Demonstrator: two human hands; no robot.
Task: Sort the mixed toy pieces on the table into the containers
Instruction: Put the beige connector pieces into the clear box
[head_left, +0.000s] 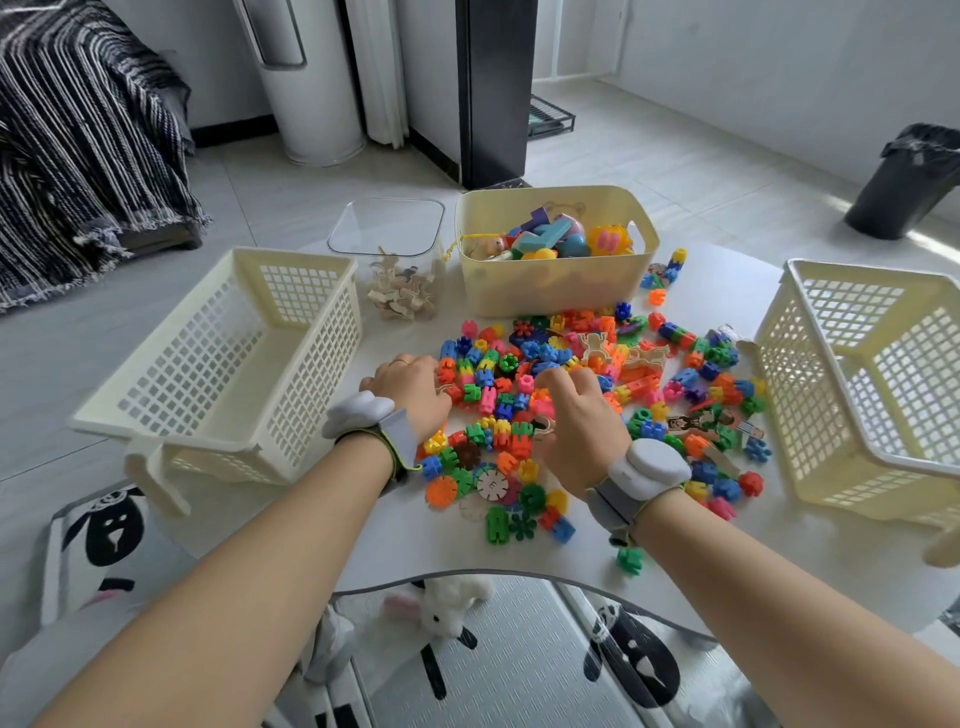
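- Left hand lay knuckles-up at the left edge of the toy pieces, fingertips tucked among them; whether it grasped one could not be told.
- Right hand reached into the middle of the heap, fingers curled downward, its grip likewise unclear.
- Pieces were heaped on the white table, between the left basket and the right basket.
- Behind the heap stood a yellow bin of bigger toys and a clear tub of wooden shapes.
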